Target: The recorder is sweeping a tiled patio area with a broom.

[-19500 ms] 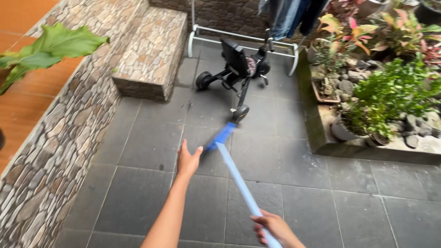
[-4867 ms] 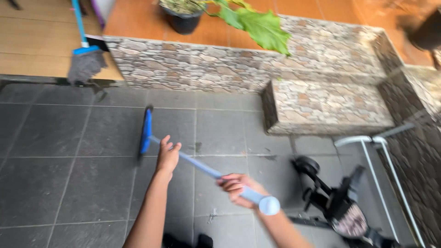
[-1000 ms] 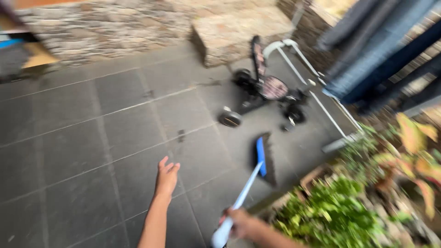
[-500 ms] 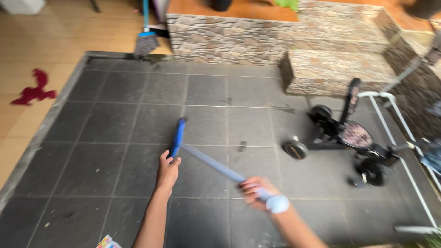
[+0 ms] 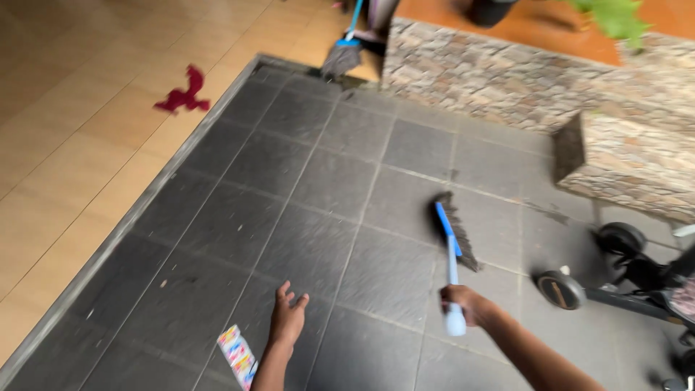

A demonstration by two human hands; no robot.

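The broom in my right hand has a smooth, slightly glossy blue plastic handle and dark, coarse bristles. Under it the floor tiles look matt, dark grey and slightly rough; the wall is rough, uneven stone.

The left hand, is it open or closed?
Open: the left hand has its fingers spread and holds nothing, above the dark floor tiles.
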